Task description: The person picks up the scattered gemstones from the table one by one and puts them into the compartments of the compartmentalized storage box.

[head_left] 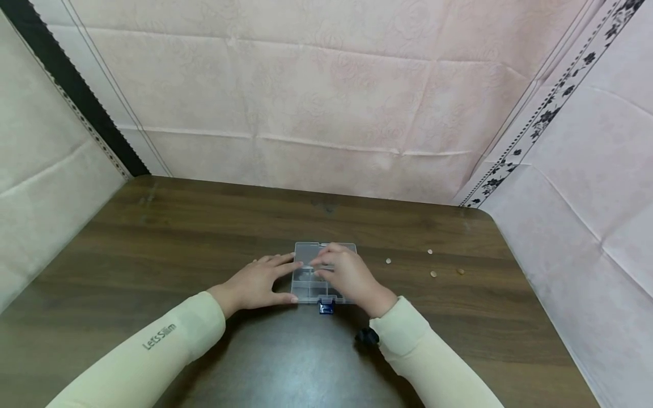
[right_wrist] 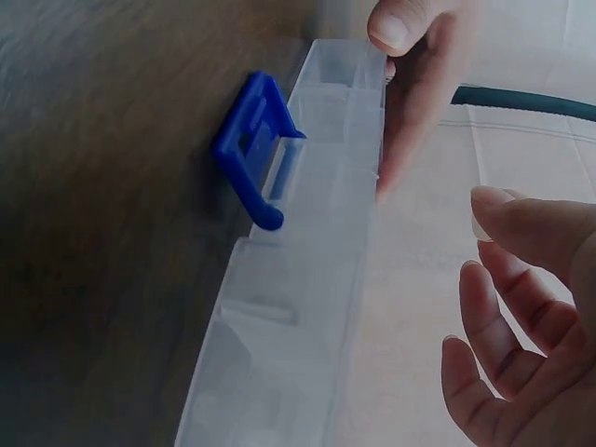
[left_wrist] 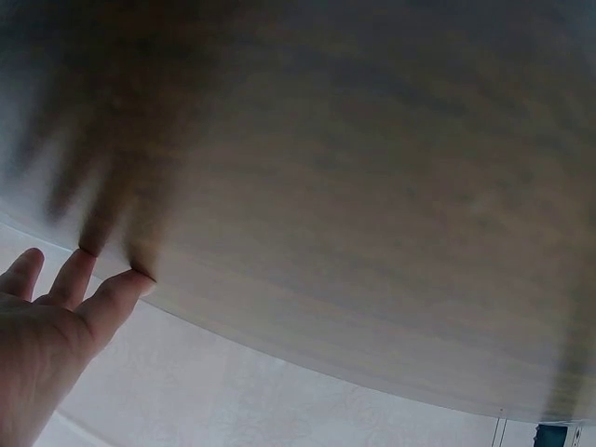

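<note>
Clear plastic compartment box [head_left: 309, 285], blue plastic latch [head_left: 326, 308] at near side, lay on brown wood-grain table [head_left: 204, 226]. Right hand [head_left: 349, 276], over box, pinched small pale piece [right_wrist: 480, 230]; left hand [head_left: 259, 283] touched box's left side, fingers spread, grasping nothing. I judged slipping pinch could drop piece astray, cream right sleeve [head_left: 433, 357] swinging outward could scatter four small pale discs [head_left: 433, 274]. Table's far edge lay well beyond box; I had more room leftward.

clear box [head_left: 308, 253] partly hidden behind the right hand [head_left: 348, 275], the box cut by bottom edge in right wrist view, pale piece [right_wrist: 480, 229] in this hand mostly covered, 4 round pieces [head_left: 388, 261] too small to identify, tabletop [left_wrist: 372, 233] blurred in left wrist view
</note>
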